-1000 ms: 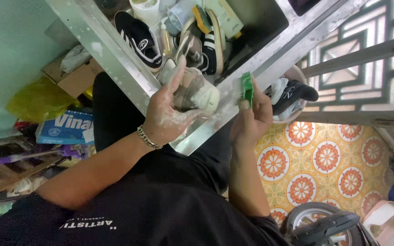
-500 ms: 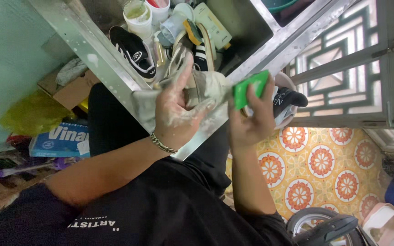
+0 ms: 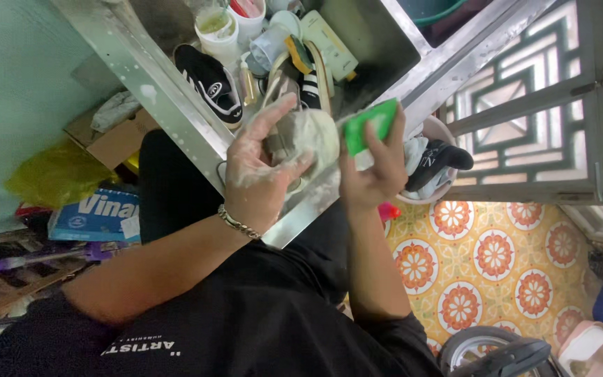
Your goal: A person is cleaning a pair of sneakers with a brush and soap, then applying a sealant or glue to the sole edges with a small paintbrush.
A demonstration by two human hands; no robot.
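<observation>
In the middle of the frame the left hand (image 3: 263,174) is gripping a pale, soapy shoe (image 3: 308,136), with the thumb and fingers clenched around it and the index finger sticking up. Just to its right the right hand (image 3: 375,171) is clasping a green brush (image 3: 370,124), fingers wrapped around it, and pressing it against the shoe's side. Both hands are covered in whitish lather, and a metal bracelet (image 3: 237,223) is sitting on the left wrist.

The shoe is being held over the near edge of a steel sink (image 3: 141,66) that is running diagonally across the upper half of the frame. Inside the sink, above the hands, a black sneaker with white stripes (image 3: 211,82) is lying on its side, with white cups (image 3: 221,31) and another dark shoe (image 3: 310,77) crowded beside it.

To the right of the right hand, a bowl (image 3: 434,167) is holding a black shoe. At the lower right, orange flower-patterned floor tiles (image 3: 490,258) are showing. At the left edge, a blue carton (image 3: 95,213) and a yellow plastic bag (image 3: 50,174) are lying on the floor
</observation>
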